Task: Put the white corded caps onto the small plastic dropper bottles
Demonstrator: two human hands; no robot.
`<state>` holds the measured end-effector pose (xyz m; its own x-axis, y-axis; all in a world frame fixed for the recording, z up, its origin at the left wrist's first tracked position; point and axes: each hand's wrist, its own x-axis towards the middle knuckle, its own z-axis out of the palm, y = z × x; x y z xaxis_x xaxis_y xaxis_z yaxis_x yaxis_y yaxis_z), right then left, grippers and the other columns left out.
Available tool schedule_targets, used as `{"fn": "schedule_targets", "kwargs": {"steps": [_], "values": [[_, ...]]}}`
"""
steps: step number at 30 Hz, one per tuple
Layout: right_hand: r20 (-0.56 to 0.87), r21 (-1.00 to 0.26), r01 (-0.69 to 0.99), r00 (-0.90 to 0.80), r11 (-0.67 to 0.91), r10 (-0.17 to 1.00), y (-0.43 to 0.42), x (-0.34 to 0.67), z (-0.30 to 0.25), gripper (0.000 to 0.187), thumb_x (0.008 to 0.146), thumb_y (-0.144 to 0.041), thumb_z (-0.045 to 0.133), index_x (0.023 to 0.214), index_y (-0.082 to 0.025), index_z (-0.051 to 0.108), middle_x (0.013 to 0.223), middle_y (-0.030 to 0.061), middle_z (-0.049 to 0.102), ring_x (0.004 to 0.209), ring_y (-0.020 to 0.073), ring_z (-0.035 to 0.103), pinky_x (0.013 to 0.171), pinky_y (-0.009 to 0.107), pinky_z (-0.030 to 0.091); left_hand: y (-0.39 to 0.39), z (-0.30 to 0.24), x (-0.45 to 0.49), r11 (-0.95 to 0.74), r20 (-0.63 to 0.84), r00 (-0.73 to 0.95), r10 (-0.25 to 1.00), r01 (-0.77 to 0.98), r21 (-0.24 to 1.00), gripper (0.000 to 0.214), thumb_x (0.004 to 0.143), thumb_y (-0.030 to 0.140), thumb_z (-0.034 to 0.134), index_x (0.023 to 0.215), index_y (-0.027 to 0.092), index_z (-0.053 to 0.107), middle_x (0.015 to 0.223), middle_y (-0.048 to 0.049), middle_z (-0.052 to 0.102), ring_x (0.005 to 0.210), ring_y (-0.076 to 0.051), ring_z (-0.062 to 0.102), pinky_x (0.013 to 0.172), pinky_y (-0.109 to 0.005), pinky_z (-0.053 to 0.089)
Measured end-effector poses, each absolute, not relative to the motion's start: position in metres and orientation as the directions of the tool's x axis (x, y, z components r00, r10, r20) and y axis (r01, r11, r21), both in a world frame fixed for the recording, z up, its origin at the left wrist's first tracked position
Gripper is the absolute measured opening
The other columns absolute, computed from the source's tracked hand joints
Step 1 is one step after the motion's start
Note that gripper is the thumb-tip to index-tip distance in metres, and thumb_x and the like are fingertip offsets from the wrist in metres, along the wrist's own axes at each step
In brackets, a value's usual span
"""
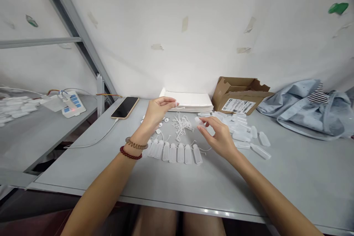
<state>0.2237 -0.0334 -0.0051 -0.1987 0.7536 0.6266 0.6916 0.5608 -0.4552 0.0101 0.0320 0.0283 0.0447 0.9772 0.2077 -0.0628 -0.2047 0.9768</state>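
My left hand (158, 113), with two beaded bracelets at the wrist, is raised over the table and pinches a thin white strap (180, 108) by one end. Its fingertips hide part of it. Between the thumb and fingers of my right hand (219, 135) is a translucent plastic sleeve (198, 120), partly covered by the fingers. Between and below the hands lies a tangled heap of white loop straps (181, 125). Nearer me, several translucent sleeves with cords (173, 153) lie side by side in a row. Small white round pieces (158, 131) rest beside my left wrist.
Loose translucent sleeves (241, 135) are heaped right of my right hand. Behind stand an open cardboard box (239, 105) and a white stack (190, 99). A charging phone (125, 107) lies left, a power strip (74, 105) beyond it, and blue cloth (298, 112) far right.
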Motion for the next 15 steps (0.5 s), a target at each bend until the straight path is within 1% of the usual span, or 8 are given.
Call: {"fn": "schedule_targets", "kwargs": {"steps": [5, 7, 11, 15], "values": [[0.632, -0.455, 0.681, -0.207, 0.574, 0.747, -0.034, 0.224, -0.005, 0.018, 0.089, -0.027, 0.055, 0.102, -0.018, 0.063, 0.084, 0.0062, 0.065, 0.076, 0.0189, 0.059, 0.071, 0.034, 0.049, 0.026, 0.038, 0.006, -0.090, 0.114, 0.119, 0.986, -0.189, 0.978, 0.017, 0.067, 0.024, 0.076, 0.079, 0.014, 0.071, 0.082, -0.0056, 0.070, 0.082, -0.015, 0.062, 0.087, -0.033, 0.044], [0.634, -0.462, 0.673, -0.204, 0.577, 0.746, -0.034, 0.223, -0.005, 0.018, 0.088, -0.027, 0.056, 0.102, -0.017, 0.063, 0.083, 0.0062, 0.065, 0.076, 0.0185, 0.059, 0.071, 0.033, 0.049, 0.023, 0.039, 0.008, -0.063, 0.094, 0.144, 0.985, -0.206, 0.977, 0.015, 0.067, 0.023, 0.076, 0.078, 0.013, 0.071, 0.083, -0.0056, 0.070, 0.083, -0.015, 0.062, 0.089, -0.033, 0.043], [0.619, -0.507, 0.639, -0.196, 0.578, 0.760, -0.037, 0.221, 0.000, 0.018, 0.088, -0.028, 0.057, 0.102, -0.018, 0.064, 0.084, 0.0056, 0.066, 0.075, 0.0179, 0.058, 0.069, 0.032, 0.049, 0.017, 0.037, 0.015, -0.080, 0.102, 0.182, 0.978, -0.122, 0.989, 0.016, 0.068, 0.028, 0.077, 0.076, 0.015, 0.072, 0.081, -0.0053, 0.070, 0.080, -0.015, 0.061, 0.084, -0.032, 0.044], [0.587, -0.579, 0.589, -0.180, 0.565, 0.789, -0.042, 0.219, 0.005, 0.018, 0.087, -0.030, 0.058, 0.101, -0.021, 0.064, 0.088, 0.0043, 0.068, 0.075, 0.0176, 0.059, 0.070, 0.033, 0.049, 0.007, 0.032, 0.027, -0.150, 0.159, 0.245, 0.956, -0.054, 0.987, 0.016, 0.068, 0.030, 0.078, 0.077, 0.018, 0.073, 0.080, -0.0040, 0.071, 0.078, -0.015, 0.062, 0.080, -0.031, 0.048]]}}
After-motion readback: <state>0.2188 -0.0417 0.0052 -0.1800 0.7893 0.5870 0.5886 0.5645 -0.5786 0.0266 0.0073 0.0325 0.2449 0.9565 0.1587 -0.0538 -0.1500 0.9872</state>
